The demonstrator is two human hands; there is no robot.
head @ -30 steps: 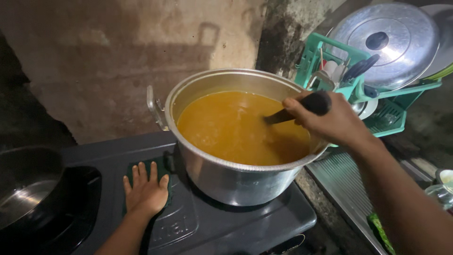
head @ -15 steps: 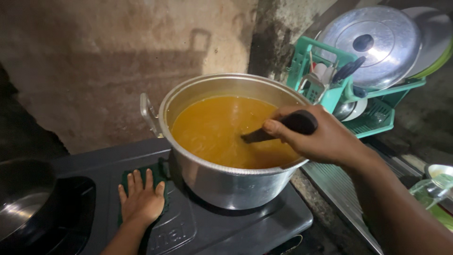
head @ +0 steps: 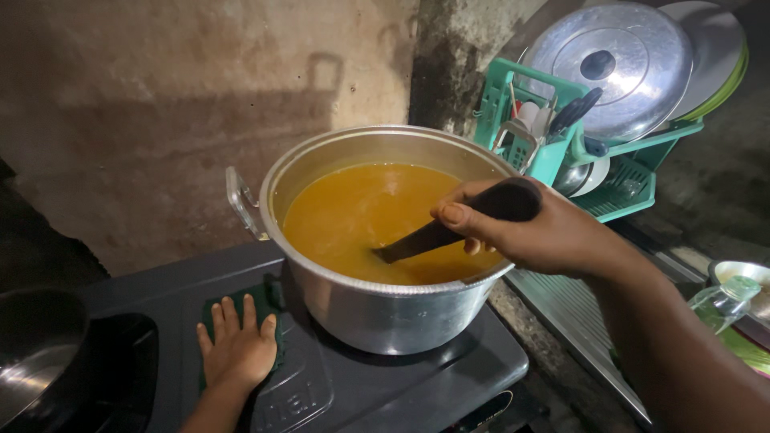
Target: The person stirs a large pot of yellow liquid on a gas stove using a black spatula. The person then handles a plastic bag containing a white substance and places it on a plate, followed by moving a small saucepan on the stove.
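You are mid-stir: your right hand [head: 553, 236] has its grip clamped on the dark ladle [head: 449, 228] dipped in the orange soup [head: 353, 216] in the big pot [head: 377, 305] on the stove [head: 417, 385], your left hand [head: 238, 349] lies flat and open on a green cloth [head: 269, 298] beside it, so keep any sweep slow, below the rim.

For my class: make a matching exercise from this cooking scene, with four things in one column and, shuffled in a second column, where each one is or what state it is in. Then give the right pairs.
Things
1. left hand
2. right hand
3. large metal pot
4. round metal lid

Places or states
A. propped in the green dish rack
B. full of orange liquid, standing on the stove
C. flat on a green cloth
D. gripping a dark ladle handle

Pairs: 1-C, 2-D, 3-B, 4-A
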